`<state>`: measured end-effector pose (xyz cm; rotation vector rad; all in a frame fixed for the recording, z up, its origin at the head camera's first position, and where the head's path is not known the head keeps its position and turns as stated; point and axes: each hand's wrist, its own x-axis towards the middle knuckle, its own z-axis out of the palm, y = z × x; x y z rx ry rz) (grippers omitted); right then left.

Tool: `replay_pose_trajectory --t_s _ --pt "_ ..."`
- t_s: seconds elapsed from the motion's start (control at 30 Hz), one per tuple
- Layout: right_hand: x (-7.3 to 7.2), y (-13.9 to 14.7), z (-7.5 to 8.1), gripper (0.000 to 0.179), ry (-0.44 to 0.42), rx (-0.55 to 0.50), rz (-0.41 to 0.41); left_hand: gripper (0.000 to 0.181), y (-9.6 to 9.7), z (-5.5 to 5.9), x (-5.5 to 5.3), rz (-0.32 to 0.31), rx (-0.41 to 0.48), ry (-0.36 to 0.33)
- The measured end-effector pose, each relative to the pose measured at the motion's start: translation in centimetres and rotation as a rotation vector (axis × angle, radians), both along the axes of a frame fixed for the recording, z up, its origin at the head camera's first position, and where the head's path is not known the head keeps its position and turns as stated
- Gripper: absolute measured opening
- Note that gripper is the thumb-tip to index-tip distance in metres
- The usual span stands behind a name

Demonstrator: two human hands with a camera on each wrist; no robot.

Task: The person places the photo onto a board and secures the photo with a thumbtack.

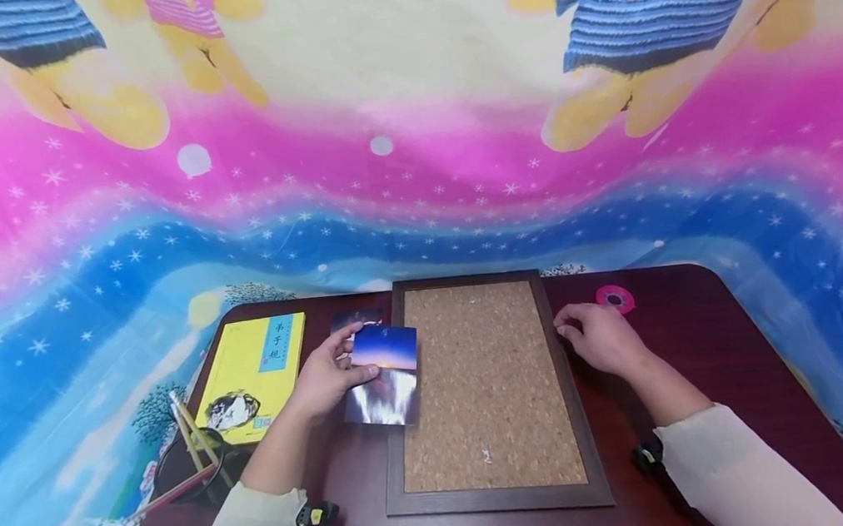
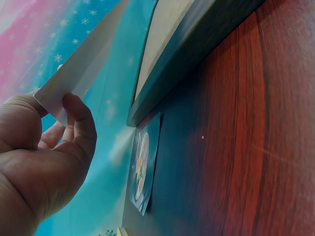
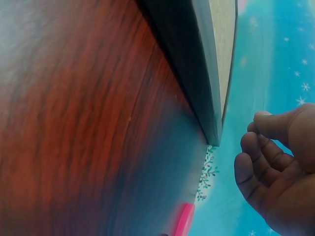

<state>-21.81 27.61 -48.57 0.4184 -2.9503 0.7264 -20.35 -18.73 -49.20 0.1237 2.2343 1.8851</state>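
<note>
My left hand point(image 1: 326, 376) pinches a glossy photo card point(image 1: 387, 354) between thumb and fingers; it shows a blue-to-orange sky over a pale, shiny lower part. In the left wrist view the card's white back point(image 2: 74, 73) faces the camera, raised above the table. The card overlaps the left side of a cork board point(image 1: 488, 382) with a dark wooden frame. Behind the left hand, another photo point(image 2: 141, 167) lies on the table, showing a plate of food. Beside the board's right edge hovers my right hand point(image 1: 605, 339), its fingers loosely bent and holding nothing.
A pink roll of tape point(image 1: 615, 299) lies at the back right. On the left are a yellow book point(image 1: 251, 378) with a blue label and a dark mesh cup point(image 1: 176, 468) holding several pencils. A printed cloth point(image 1: 413, 172) hangs behind the dark red table point(image 1: 354, 519).
</note>
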Motion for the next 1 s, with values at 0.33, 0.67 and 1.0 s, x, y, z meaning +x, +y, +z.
replay_pose_trajectory --t_s 0.33,0.67,1.0 --pt "-0.9 -1.5 0.1 0.013 -0.022 -0.029 -0.018 0.08 1.4 -0.2 -0.8 0.039 -0.058 -0.002" --pt "-2.0 -3.0 -0.2 0.014 -0.014 -0.033 -0.03 0.079 3.0 -0.8 -1.8 0.042 -0.075 0.009" --pt "-2.9 -4.4 0.1 0.012 -0.006 -0.056 -0.022 0.079 4.4 -0.8 -2.9 0.071 -0.141 0.003"
